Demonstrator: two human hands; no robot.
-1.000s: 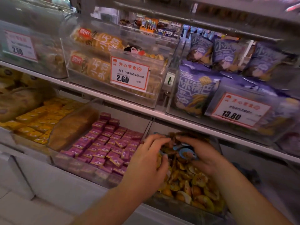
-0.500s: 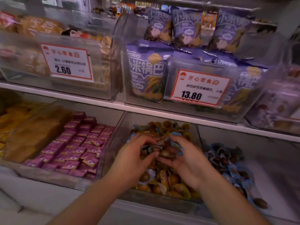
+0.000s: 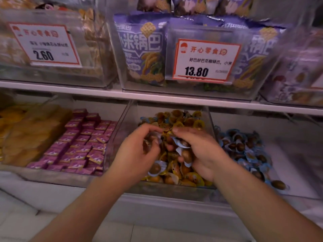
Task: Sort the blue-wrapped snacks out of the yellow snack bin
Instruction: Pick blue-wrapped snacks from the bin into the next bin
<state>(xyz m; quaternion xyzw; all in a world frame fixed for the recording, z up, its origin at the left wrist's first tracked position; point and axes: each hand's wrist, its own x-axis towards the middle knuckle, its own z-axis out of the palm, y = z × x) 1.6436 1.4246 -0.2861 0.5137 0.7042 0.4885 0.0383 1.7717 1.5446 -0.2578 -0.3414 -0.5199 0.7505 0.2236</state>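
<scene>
My right hand (image 3: 202,151): grasping several blue-wrapped snacks (image 3: 183,145), centre of frame, above the yellow snack bin (image 3: 174,189).
My left hand (image 3: 139,154): curled; whether it holds anything I cannot tell.
Blue pile (image 3: 244,151): right of the bin, nearer my right hand.

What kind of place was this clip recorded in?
Most likely a snack shop aisle. Clear bins of wrapped snacks sit on white shelves, with price tags reading 2.60 and 13.80, and purple bags stacked above.
</scene>
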